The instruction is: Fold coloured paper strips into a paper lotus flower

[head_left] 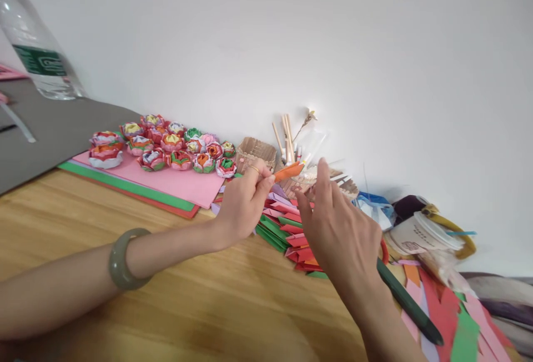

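My left hand (245, 198) is closed in a pinch on a folded orange paper piece (288, 171), which points right. My right hand (339, 229) is just right of its tip, with thumb and index finger apart and nothing visible between them; its other fingers are partly hidden. Below and behind both hands lie several folded paper strips (270, 234) in green, red and pink. Past my right wrist runs a long dark green rod-like thing (410, 302); its far end is hidden by the wrist.
Several folded paper flowers (172, 142) sit on pink paper sheets (200, 190) at left. Behind my hands are a small woven basket (255, 151) and thin sticks (287, 134). A white cup (420, 234) and paper strips (466, 323) lie right. A plastic bottle (39, 54) stands far left.
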Motion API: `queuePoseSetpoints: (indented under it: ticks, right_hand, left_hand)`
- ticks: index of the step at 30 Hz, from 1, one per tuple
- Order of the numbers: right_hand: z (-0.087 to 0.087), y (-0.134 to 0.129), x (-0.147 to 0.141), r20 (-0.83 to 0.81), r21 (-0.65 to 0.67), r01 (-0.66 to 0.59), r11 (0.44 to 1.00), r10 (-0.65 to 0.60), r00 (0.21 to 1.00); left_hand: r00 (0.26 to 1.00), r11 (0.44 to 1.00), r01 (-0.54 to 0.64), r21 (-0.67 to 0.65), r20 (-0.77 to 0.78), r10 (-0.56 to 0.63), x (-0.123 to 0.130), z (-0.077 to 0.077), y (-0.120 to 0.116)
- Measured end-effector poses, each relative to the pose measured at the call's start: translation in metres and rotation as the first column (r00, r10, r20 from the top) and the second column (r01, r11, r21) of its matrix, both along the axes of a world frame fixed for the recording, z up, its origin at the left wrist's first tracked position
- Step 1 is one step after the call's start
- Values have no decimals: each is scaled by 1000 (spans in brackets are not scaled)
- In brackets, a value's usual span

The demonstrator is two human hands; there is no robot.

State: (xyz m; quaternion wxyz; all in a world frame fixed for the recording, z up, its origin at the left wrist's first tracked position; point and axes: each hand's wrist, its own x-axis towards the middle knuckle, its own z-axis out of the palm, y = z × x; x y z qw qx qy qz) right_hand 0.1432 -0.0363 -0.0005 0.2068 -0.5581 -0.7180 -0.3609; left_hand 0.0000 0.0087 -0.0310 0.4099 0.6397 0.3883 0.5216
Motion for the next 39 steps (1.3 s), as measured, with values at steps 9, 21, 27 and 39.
queuePoseSetpoints:
  ticks: [9,21,27,39]
  right_hand:
    - [9,-18,-12,-496,-176,-489,855,352,794]
    - [13,-23,-11,-679,-236,-712,661,412,607]
    - [6,-15,-7,-677,-192,-675,713,401,616]
    - [4,1,2,-810,-191,-684,704,281,515]
  left_hand:
    - [849,699,17,715,-379,368,-11,-16,10]
    - [947,368,-108,924,-17,319,-10,3,14]
    - [999,776,43,630,-36,-26,-11,0,11]
    - [763,914,405,25,542,-353,-2,21,-1]
